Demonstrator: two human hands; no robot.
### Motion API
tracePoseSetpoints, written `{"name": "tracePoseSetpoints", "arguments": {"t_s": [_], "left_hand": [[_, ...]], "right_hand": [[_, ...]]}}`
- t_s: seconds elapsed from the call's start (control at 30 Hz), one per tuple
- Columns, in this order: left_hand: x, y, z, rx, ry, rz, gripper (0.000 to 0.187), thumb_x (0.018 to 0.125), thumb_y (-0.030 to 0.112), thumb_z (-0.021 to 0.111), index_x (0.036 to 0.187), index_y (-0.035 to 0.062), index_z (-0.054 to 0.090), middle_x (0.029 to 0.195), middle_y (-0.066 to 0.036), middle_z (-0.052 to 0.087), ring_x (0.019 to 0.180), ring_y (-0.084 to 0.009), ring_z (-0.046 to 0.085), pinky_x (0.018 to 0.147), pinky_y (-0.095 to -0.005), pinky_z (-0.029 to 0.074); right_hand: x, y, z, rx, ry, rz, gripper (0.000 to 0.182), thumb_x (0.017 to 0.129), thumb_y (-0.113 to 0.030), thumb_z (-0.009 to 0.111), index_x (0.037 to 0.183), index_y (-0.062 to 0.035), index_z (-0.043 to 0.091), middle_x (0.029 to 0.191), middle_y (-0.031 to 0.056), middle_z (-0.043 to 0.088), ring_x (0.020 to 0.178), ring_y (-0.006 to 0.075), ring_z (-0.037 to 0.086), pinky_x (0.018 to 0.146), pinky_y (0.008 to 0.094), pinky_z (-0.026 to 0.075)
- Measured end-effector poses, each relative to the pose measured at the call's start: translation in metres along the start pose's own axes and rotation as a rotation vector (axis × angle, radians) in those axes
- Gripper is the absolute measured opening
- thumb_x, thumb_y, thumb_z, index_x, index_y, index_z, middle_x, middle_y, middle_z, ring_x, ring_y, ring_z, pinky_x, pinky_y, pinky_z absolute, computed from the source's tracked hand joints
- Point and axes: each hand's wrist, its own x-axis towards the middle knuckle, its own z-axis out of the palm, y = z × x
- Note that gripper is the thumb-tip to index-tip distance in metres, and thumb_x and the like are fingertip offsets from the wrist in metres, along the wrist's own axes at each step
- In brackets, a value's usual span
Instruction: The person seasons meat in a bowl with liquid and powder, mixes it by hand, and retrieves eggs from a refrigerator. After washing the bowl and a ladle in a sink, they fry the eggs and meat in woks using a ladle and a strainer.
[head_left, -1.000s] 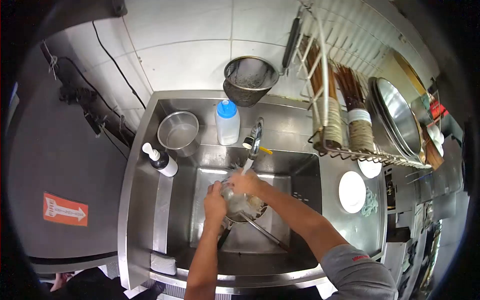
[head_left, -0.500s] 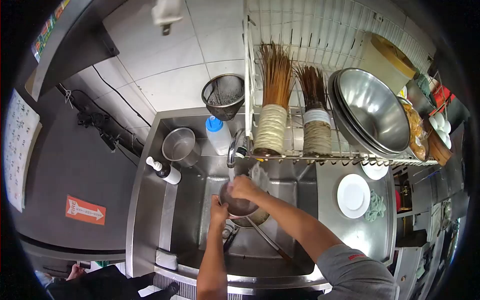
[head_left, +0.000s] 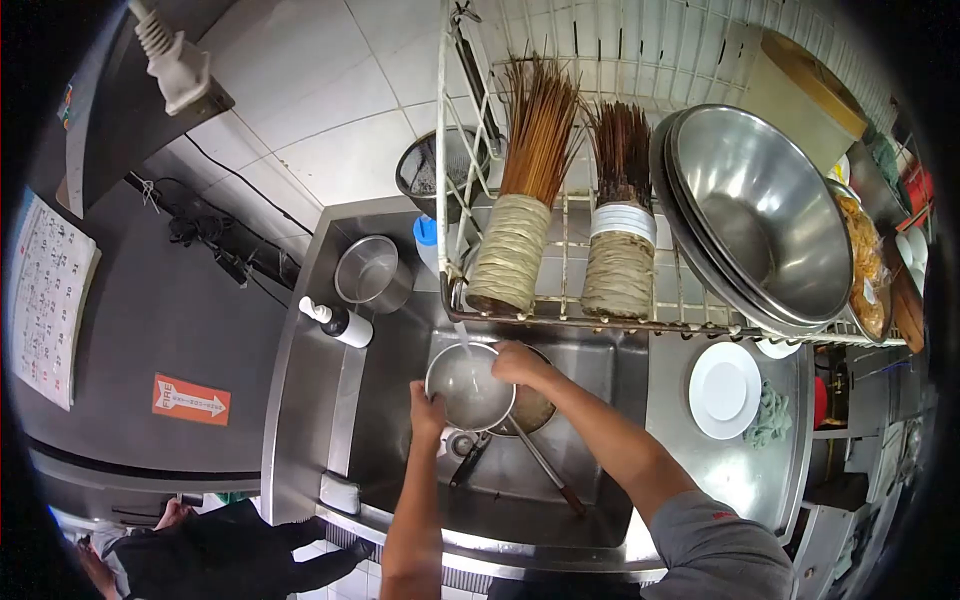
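A round metal bowl (head_left: pixel 470 390) is held over the sink (head_left: pixel 560 500), its inside facing up under a stream of water (head_left: pixel 465 345). My left hand (head_left: pixel 428 410) grips the bowl's rim on the left. On the upper right, my right hand (head_left: pixel 518 364) closes on the same rim. Partly hidden behind the bowl, a pan (head_left: pixel 535 408) lies in the sink. A long-handled utensil (head_left: pixel 545 465) stretches from it toward the lower right. Near the drain rests a dark, narrow object (head_left: pixel 470 460) whose kind I cannot make out.
Above hangs a wire rack (head_left: pixel 570 305) with two stick brushes (head_left: pixel 515 235) and large steel bowls (head_left: pixel 765 215). Left of the basin stand a steel pot (head_left: pixel 372 268) and a pump bottle (head_left: pixel 345 325). White plates (head_left: pixel 724 390) sit right. Another person (head_left: pixel 200 550) is at lower left.
My right hand has come out of the bowl's inside and now holds its rim. The bowl faces up more openly under the water. My view has shifted, bringing the rack closer.
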Motion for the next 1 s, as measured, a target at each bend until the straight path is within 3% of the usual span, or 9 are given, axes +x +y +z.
{"name": "tracePoseSetpoints", "arguments": {"t_s": [0.23, 0.33, 0.4, 0.47, 0.6, 0.7, 0.83, 0.9, 1.0], "left_hand": [[0.039, 0.11, 0.037, 0.912, -0.223, 0.508, 0.023, 0.073, 0.033, 0.069, 0.083, 0.0127, 0.064, 0.082, -0.016, 0.066, 0.081, -0.0384, 0.063, 0.069, -0.0428, 0.051], [0.055, 0.073, 0.03, 0.634, -0.156, 0.466, 0.026, 0.08, 0.032, 0.066, 0.098, 0.0133, 0.064, 0.091, -0.014, 0.067, 0.077, -0.0354, 0.065, 0.07, -0.0417, 0.053], [0.046, 0.03, 0.045, -0.791, 0.011, -0.443, 0.035, 0.088, 0.027, 0.06, 0.117, 0.0066, 0.057, 0.101, -0.014, 0.066, 0.077, -0.0301, 0.066, 0.072, -0.0425, 0.054], [0.005, 0.027, 0.069, -1.198, -0.059, -0.607, 0.038, 0.091, 0.022, 0.057, 0.121, -0.0011, 0.05, 0.108, -0.015, 0.062, 0.084, -0.0259, 0.064, 0.074, -0.0414, 0.054], [0.003, -0.011, 0.083, -1.298, -0.163, -0.709, 0.027, 0.09, 0.011, 0.057, 0.115, 0.0007, 0.052, 0.102, -0.015, 0.062, 0.088, -0.0247, 0.062, 0.073, -0.0373, 0.054], [0.032, -0.023, 0.08, -0.825, 0.135, -0.194, 0.025, 0.083, -0.01, 0.046, 0.103, 0.0035, 0.052, 0.085, -0.006, 0.057, 0.076, -0.0161, 0.058, 0.064, -0.0302, 0.051], [0.04, 0.061, 0.059, -0.706, -0.062, 0.18, 0.017, 0.077, -0.011, 0.049, 0.081, 0.0057, 0.052, 0.078, 0.001, 0.053, 0.069, -0.0107, 0.053, 0.06, -0.0289, 0.047], [0.035, 0.09, 0.058, 0.181, 0.082, 0.569, 0.018, 0.075, -0.01, 0.047, 0.074, 0.008, 0.049, 0.077, 0.001, 0.052, 0.072, -0.0106, 0.052, 0.062, -0.0282, 0.045], [0.057, 0.048, 0.063, -0.356, -0.086, 0.253, 0.024, 0.071, -0.014, 0.043, 0.078, 0.0086, 0.047, 0.08, -0.002, 0.053, 0.076, -0.0155, 0.055, 0.068, -0.032, 0.047]], "right_hand": [[-0.033, -0.053, -0.033, 0.002, 0.209, -0.058, 0.041, 0.075, -0.005, 0.052, 0.116, -0.0028, 0.056, 0.086, 0.0271, 0.063, 0.08, 0.0419, 0.063, 0.072, 0.0494, 0.05], [-0.034, -0.04, -0.02, 0.149, 0.408, -0.073, 0.044, 0.074, -0.002, 0.053, 0.117, -0.0006, 0.054, 0.086, 0.0291, 0.062, 0.081, 0.0446, 0.061, 0.074, 0.0486, 0.05], [-0.031, -0.039, 0.004, 0.451, 0.617, 0.188, 0.049, 0.075, -0.002, 0.052, 0.124, 0.0009, 0.05, 0.091, 0.0307, 0.061, 0.084, 0.0456, 0.06, 0.075, 0.0469, 0.049], [-0.038, -0.07, 0.02, 0.656, 0.624, 0.358, 0.059, 0.075, 0.001, 0.052, 0.133, 0.0002, 0.04, 0.107, 0.032, 0.057, 0.098, 0.0448, 0.057, 0.084, 0.045, 0.046], [-0.044, -0.074, 0.034, 0.651, 0.77, 0.106, 0.068, 0.074, 0.005, 0.051, 0.138, 0.0001, 0.031, 0.123, 0.0291, 0.047, 0.116, 0.0448, 0.044, 0.099, 0.0441, 0.035], [-0.052, -0.077, -0.023, 0.37, 0.638, 0.041, 0.059, 0.073, -0.002, 0.055, 0.13, 0.004, 0.041, 0.119, 0.0288, 0.05, 0.101, 0.0415, 0.054, 0.084, 0.0469, 0.044], [-0.01, -0.034, -0.031, -0.004, 0.529, -0.058, 0.021, 0.075, -0.006, 0.056, 0.095, 0.0015, 0.058, 0.093, 0.0201, 0.06, 0.084, 0.0391, 0.058, 0.073, 0.0473, 0.046], [-0.024, -0.068, -0.053, -0.05, 0.623, -0.174, 0.022, 0.075, -0.007, 0.057, 0.096, -0.0001, 0.058, 0.09, 0.0203, 0.06, 0.081, 0.0384, 0.058, 0.072, 0.0471, 0.046], [-0.031, -0.092, -0.053, -0.002, 0.905, -0.344, 0.014, 0.08, -0.008, 0.057, 0.093, -0.0036, 0.06, 0.079, 0.0184, 0.06, 0.07, 0.0334, 0.059, 0.067, 0.0424, 0.047]]}}
